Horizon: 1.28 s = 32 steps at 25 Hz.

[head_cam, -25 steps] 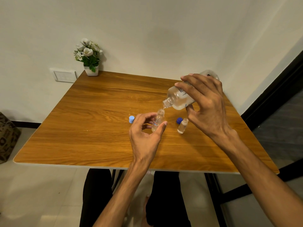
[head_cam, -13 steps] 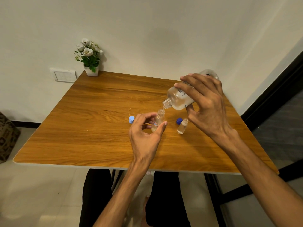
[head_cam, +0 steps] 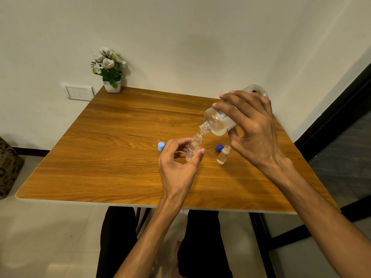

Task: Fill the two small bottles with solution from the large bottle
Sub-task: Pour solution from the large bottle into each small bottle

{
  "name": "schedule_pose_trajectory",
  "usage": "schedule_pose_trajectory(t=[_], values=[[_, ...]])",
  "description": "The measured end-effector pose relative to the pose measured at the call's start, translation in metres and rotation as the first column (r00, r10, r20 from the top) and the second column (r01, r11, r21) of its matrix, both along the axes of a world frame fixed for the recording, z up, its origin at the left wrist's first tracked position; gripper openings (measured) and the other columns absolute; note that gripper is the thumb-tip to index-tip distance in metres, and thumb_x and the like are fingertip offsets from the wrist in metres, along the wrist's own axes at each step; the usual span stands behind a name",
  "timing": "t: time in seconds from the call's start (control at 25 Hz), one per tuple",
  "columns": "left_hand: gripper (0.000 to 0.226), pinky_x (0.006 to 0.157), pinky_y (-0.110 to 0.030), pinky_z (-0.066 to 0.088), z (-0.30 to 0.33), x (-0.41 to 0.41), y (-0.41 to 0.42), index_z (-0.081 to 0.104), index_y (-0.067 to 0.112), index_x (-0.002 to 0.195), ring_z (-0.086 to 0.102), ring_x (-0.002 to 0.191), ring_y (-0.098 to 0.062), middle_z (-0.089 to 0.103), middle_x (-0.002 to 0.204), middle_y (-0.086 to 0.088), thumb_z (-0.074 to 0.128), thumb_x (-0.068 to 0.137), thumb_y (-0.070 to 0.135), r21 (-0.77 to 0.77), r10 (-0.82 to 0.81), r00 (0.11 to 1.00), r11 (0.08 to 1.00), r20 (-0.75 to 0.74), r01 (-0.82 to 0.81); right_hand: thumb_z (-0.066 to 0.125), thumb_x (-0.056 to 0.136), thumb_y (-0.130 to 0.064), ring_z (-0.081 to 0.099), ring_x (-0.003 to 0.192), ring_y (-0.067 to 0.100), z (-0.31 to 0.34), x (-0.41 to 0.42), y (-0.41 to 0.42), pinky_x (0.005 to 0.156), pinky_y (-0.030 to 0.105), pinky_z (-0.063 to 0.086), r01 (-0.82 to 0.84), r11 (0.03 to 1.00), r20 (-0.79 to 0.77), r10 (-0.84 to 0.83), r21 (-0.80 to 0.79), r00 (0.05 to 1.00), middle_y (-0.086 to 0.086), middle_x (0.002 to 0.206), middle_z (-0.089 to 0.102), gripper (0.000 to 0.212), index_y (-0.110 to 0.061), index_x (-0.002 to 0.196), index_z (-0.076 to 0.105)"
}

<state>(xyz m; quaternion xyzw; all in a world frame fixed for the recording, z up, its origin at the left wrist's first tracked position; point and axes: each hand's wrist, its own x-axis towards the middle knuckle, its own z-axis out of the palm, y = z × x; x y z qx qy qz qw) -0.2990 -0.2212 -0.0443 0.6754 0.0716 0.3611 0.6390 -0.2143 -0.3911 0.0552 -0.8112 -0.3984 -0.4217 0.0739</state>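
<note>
The right hand (head_cam: pixel 255 133) grips the large clear plastic bottle (head_cam: pixel 219 122), tilted neck-down, its mouth just above the open neck of the small clear bottle with a red-and-white label (head_cam: pixel 193 148). That small bottle stands upright on the wooden desk (head_cam: pixel 112 149) near its centre, part-filled with clear liquid, and the left hand (head_cam: pixel 178 167) has its fingers (head_cam: pixel 181 142) and thumb curled around it. At 3 o'clock from it a second small clear uncapped bottle (head_cam: pixel 223 155) stands apart, liquid in its lower part. A dark blue cap (head_cam: pixel 219 148) lies touching or just beside that bottle at 11 o'clock; a light blue cap (head_cam: pixel 161 146) lies at 9 o'clock of the left hand. A potted white-flowered plant (head_cam: pixel 109 71) sits at the far left corner; the desk's left half and near edge lie bare
</note>
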Motion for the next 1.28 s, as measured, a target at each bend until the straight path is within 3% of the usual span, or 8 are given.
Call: schedule_pose_trajectory(t=[0.2, 0.84, 1.28], values=[[0.032, 0.071, -0.036, 0.058, -0.0009, 0.0015, 0.0003, 0.076, 0.015, 0.102, 0.068, 0.086, -0.018, 0.071, 0.097, 0.001, 0.093, 0.074, 0.016, -0.005, 0.001, 1.000, 1.000, -0.004, -0.001, 0.076, 0.082, 0.000, 0.055, 0.138, 0.030, 0.0000, -0.0010, 0.0013, 0.118, 0.043, 0.031, -0.006, 1.000, 0.012, 0.006, 0.008, 1.000, 0.008, 0.143, 0.066, 0.058, -0.015, 0.137, 0.068], [0.032, 0.071, -0.023, 0.054, -0.0011, 0.0005, 0.0004, 0.076, 0.016, 0.102, 0.067, 0.086, -0.013, 0.072, 0.098, 0.003, 0.093, 0.074, 0.015, 0.006, 0.001, 1.000, 1.000, 0.000, -0.001, 0.074, 0.083, 0.000, 0.056, 0.138, 0.031, 0.0018, -0.0006, 0.0033, 0.117, 0.043, 0.031, -0.009, 0.999, 0.029, 0.010, -0.033, 1.000, 0.008, 0.143, 0.067, 0.054, -0.014, 0.135, 0.070], [0.031, 0.071, -0.031, 0.057, -0.0012, 0.0003, 0.0000, 0.076, 0.017, 0.101, 0.067, 0.086, -0.012, 0.071, 0.097, 0.005, 0.092, 0.075, 0.014, 0.001, -0.006, 1.000, 1.000, -0.006, 0.006, 0.070, 0.087, -0.002, 0.057, 0.137, 0.032, 0.0031, 0.0003, 0.0034, 0.116, 0.046, 0.034, -0.020, 0.998, 0.042, 0.022, -0.051, 0.999, 0.009, 0.142, 0.067, 0.048, -0.014, 0.134, 0.070]])
